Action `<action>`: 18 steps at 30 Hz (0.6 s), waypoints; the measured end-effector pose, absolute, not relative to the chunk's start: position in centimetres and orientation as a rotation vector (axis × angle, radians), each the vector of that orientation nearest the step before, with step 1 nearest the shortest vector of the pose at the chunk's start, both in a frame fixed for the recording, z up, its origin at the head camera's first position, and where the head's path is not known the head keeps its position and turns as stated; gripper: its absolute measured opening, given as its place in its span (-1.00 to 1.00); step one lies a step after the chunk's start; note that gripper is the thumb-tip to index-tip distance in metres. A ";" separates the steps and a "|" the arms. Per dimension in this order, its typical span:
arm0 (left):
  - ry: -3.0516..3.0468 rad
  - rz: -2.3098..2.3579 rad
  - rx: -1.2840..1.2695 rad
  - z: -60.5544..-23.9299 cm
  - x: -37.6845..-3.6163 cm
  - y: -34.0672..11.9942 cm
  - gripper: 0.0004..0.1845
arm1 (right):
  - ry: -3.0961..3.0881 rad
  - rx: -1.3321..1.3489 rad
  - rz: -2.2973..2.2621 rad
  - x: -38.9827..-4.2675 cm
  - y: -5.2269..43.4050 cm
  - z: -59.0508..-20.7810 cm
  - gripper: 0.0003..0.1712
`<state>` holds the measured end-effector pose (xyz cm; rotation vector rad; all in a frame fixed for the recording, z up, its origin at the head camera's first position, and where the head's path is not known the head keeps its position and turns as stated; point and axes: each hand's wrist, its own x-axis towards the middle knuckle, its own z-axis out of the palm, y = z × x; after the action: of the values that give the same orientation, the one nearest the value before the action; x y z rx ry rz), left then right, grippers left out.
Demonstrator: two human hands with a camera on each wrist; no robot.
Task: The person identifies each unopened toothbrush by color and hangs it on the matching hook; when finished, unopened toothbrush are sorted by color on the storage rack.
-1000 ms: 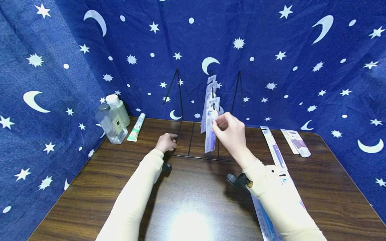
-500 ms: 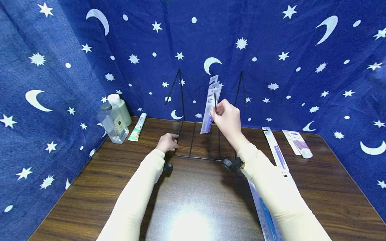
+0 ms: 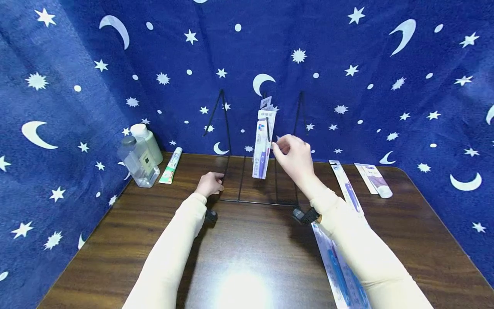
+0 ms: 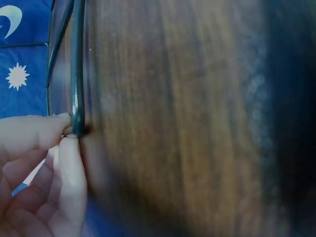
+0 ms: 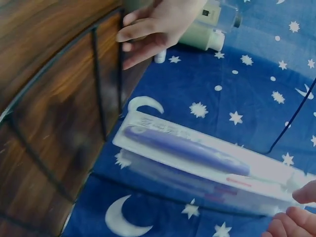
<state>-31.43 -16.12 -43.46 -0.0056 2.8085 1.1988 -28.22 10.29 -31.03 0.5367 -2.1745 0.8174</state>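
A packaged purple toothbrush (image 3: 261, 150) hangs in front of other packs on a black wire rack (image 3: 247, 201), its hook (image 3: 268, 128) passing through the card top. My right hand (image 3: 295, 156) is just right of this pack, fingers loosely bent and thumb tip near its edge. In the right wrist view, the fingertips (image 5: 296, 223) show at the lower right beside the end of the toothbrush pack (image 5: 187, 153). At the rack's left side, my left hand (image 3: 209, 184) pinches the base wire (image 4: 77, 74) between thumb and fingers.
Two bottles (image 3: 144, 156) and a green-and-white toothpaste tube (image 3: 171, 165) are at the back left. To the right lie toothbrush packs (image 3: 346, 186), partly under my right sleeve, and a purple-and-white tube (image 3: 378, 182). A blue star-patterned cloth (image 3: 328, 43) hangs behind the table.
My right hand has pushed the front toothbrush pack back along the hook, then moved off to its side. The pack has turned to face forward. The left hand stays on the rack.
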 end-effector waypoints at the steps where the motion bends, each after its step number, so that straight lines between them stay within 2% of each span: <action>1: 2.807 1.203 -0.010 -43.5 -31.4 -16.2 -0.41 | -2.176 0.543 0.808 -28.1 10.6 -31.2 -0.88; 7: 2.815 1.192 -0.021 -43.9 -31.5 -16.4 -0.39 | -2.163 0.522 0.785 -27.9 13.8 -32.6 -0.87; 18: 2.788 1.173 -0.011 -43.3 -31.5 -15.9 -0.40 | -2.289 0.336 0.657 -28.1 23.2 -35.5 -0.82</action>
<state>-31.52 -15.87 -43.28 -0.0106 2.7880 1.1731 -28.05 23.22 -35.48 0.3361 -2.2890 0.6574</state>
